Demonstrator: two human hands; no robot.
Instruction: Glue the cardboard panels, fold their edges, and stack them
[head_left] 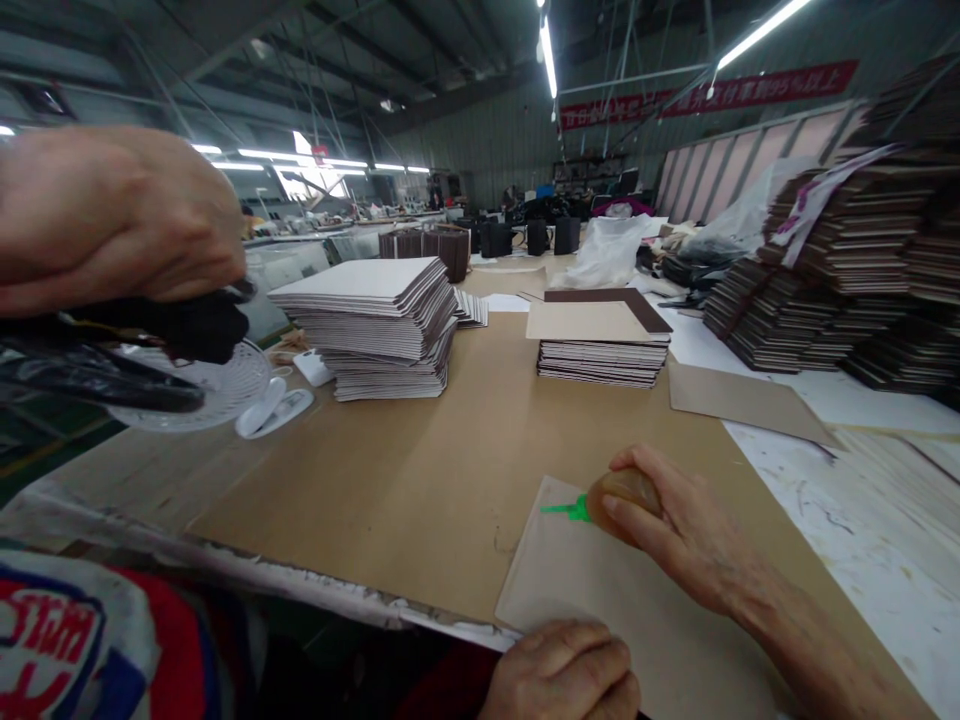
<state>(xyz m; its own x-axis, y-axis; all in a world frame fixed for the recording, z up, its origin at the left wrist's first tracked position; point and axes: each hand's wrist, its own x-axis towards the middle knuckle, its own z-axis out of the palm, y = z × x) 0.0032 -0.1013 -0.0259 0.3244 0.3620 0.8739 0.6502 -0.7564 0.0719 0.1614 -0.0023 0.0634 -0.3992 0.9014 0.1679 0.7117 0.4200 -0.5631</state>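
Note:
My right hand (667,520) is wrapped round a brownish squeeze bottle (624,503) with a thin green nozzle (568,508). The bottle lies tilted on its side, its nozzle pointing left over the upper corner of a beige board (585,580). Down at the table's front edge, my left hand (559,672) is closed with curled fingers at the board's near side. What it grips, if anything, is hidden. Another person's hand (120,215), at upper left, is closed over a black, plastic-looking object (172,335).
A tall stack of white boards (382,320) stands on the brown tabletop (390,480). Behind my right hand is a lower board stack (600,350). Dark bundled stacks (847,260) rise at right. A white basket (202,385) and a white computer mouse (270,405) are at left.

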